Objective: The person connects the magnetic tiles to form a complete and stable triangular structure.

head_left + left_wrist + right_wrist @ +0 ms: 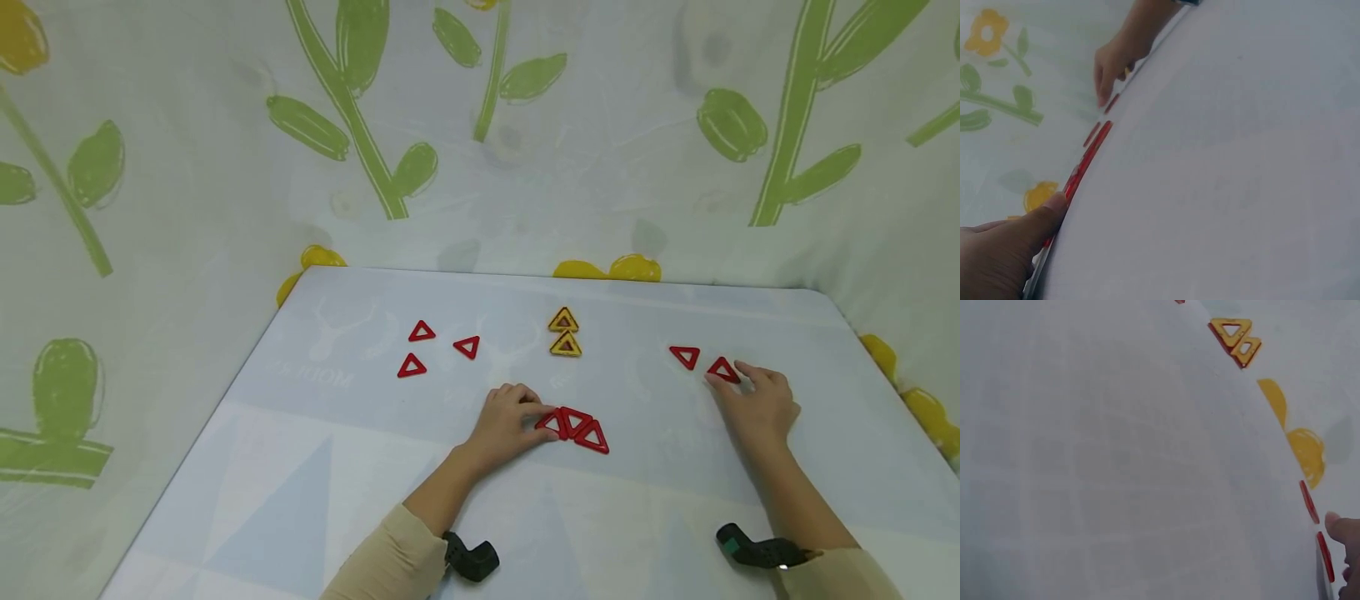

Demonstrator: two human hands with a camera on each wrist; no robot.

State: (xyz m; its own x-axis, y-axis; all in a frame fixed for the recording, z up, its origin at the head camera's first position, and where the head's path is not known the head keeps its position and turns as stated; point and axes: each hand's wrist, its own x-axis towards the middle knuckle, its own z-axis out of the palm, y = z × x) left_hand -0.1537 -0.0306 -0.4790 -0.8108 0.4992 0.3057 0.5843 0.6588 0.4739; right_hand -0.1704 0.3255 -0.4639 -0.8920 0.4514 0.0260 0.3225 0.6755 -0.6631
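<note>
Left hand point(510, 419) pinches the row of red triangles point(582, 428) at its left end, seemingly steadying it; right hand point(761, 407) pinches a separate red triangle point(730, 370)!

This looks like a child's play corner, though whether at home or elsewhere cannot be told. Beyond and to either side of the left hand point(510, 421) and right hand point(759, 408) rises a pale backdrop point(600, 183) (cheerful, with green leaves point(732, 125) and yellow flowers point(635, 267)); beneath them lies a white table point(645, 517), toy-like red triangles point(591, 447) at their fingertips.
</note>
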